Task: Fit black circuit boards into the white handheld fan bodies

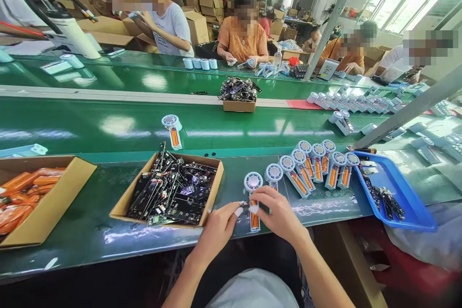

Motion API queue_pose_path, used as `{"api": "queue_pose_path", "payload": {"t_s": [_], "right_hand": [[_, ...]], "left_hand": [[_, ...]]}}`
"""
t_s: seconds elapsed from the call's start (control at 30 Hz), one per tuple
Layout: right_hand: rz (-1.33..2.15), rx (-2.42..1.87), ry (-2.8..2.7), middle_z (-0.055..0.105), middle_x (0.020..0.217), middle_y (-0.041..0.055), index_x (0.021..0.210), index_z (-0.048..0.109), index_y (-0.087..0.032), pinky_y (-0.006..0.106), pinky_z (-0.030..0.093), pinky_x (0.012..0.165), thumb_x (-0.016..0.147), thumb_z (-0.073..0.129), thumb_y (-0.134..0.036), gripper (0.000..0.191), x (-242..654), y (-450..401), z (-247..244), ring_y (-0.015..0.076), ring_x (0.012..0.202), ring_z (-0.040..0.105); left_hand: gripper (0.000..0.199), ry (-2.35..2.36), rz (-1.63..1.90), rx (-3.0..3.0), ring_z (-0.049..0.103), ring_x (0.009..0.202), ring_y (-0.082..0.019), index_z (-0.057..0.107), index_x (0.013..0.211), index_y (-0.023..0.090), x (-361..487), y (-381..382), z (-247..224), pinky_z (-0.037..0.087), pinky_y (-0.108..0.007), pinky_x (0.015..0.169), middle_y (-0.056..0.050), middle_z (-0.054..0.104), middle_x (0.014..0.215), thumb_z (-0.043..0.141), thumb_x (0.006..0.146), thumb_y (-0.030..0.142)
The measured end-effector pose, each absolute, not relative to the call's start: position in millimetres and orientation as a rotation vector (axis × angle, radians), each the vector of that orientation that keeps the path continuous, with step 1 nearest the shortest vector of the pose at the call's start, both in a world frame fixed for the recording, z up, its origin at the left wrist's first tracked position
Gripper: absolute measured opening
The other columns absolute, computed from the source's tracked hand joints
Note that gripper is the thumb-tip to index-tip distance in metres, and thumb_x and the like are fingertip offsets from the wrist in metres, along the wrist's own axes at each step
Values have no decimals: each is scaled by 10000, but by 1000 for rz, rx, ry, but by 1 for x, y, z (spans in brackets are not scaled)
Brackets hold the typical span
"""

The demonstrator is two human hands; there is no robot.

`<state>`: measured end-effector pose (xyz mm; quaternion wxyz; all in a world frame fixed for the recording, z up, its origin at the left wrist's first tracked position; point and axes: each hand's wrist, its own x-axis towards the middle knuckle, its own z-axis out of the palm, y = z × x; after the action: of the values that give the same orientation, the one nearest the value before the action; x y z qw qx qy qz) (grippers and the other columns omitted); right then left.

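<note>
A light-blue handheld fan (253, 182) with an open handle and an orange battery inside lies in front of me, its round head pointing away. Over its handle my two hands meet, with white covers on some fingertips. My right hand (279, 214) is closed on a narrow dark circuit board (266, 209), mostly hidden by the fingers. My left hand (219, 225) pinches at the handle's left side; a small dark piece shows at its fingertips, too covered to name. Just behind my right hand lies another fan (274, 172).
Left of my hands stands a cardboard box (212, 197) of circuit boards, and farther left a box (68, 202) of orange batteries. Several open fans (317, 150) and a blue tray (407, 197) lie right. One fan (171, 122) sits on the green conveyor (86, 120). Co-workers sit opposite.
</note>
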<state>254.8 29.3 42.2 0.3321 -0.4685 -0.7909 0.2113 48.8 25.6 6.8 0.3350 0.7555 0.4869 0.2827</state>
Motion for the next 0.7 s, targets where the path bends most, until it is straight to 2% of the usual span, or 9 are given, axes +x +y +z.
{"api": "queue_pose_path", "payload": {"t_s": [0.13, 0.2, 0.3, 0.37, 0.47, 0.53, 0.6, 0.7], "right_hand": [[510, -1438, -1772, 678, 1018, 64, 1157, 639, -219, 288, 536, 679, 901, 582, -162, 268, 260, 30, 53, 168, 743, 611], [526, -1426, -1840, 690, 1047, 71, 1121, 660, -217, 301, 538, 721, 885, 592, -139, 258, 252, 35, 49, 183, 802, 631], [589, -1309, -1975, 714, 996, 67, 967, 697, -212, 334, 526, 835, 894, 556, -84, 204, 237, 42, 41, 212, 927, 653], [678, -1277, -1988, 708, 914, 50, 928, 697, -208, 315, 528, 797, 890, 551, -68, 205, 229, 43, 38, 195, 861, 656], [786, -1256, -1961, 678, 881, 37, 1015, 694, -203, 274, 527, 706, 882, 551, -69, 237, 225, 40, 37, 164, 763, 639], [767, -1234, -1958, 671, 975, 65, 1089, 678, -196, 277, 536, 720, 879, 527, -63, 292, 227, 39, 37, 174, 832, 649], [740, -1203, -1966, 660, 1093, 94, 1116, 670, -196, 290, 544, 772, 879, 499, -51, 327, 229, 39, 36, 191, 952, 652], [723, -1156, -1994, 683, 1048, 79, 1056, 691, -213, 313, 543, 832, 904, 496, -65, 288, 231, 40, 33, 197, 972, 655]], "left_hand": [[359, 1306, 764, 1890, 718, 789, -235, 666, 1063, 213, 53, 18, 5, 549, -330, 731, -71, 751, 856, 328, 997, 312], [351, 1330, 774, 1872, 729, 873, -259, 636, 1115, 209, 56, 14, 4, 554, -364, 771, -97, 762, 956, 328, 993, 326], [331, 1395, 813, 1780, 729, 957, -276, 543, 1210, 201, 58, 9, 3, 557, -389, 776, -118, 758, 1049, 343, 976, 320], [323, 1426, 860, 1677, 732, 906, -260, 488, 1234, 197, 60, 7, 3, 558, -374, 739, -113, 756, 1019, 348, 970, 319], [287, 1451, 938, 1557, 699, 722, -212, 485, 1183, 200, 62, 6, 7, 536, -332, 643, -104, 733, 1000, 350, 957, 316], [248, 1445, 967, 1523, 641, 606, -177, 518, 1105, 209, 63, 6, 10, 506, -306, 588, -71, 710, 933, 356, 940, 299], [216, 1428, 963, 1497, 573, 527, -156, 541, 1018, 215, 63, 7, 12, 471, -282, 552, -6, 649, 756, 356, 924, 276], [206, 1400, 925, 1456, 497, 480, -147, 554, 931, 219, 63, 6, 12, 420, -255, 519, 63, 492, 576, 353, 905, 257]]}}
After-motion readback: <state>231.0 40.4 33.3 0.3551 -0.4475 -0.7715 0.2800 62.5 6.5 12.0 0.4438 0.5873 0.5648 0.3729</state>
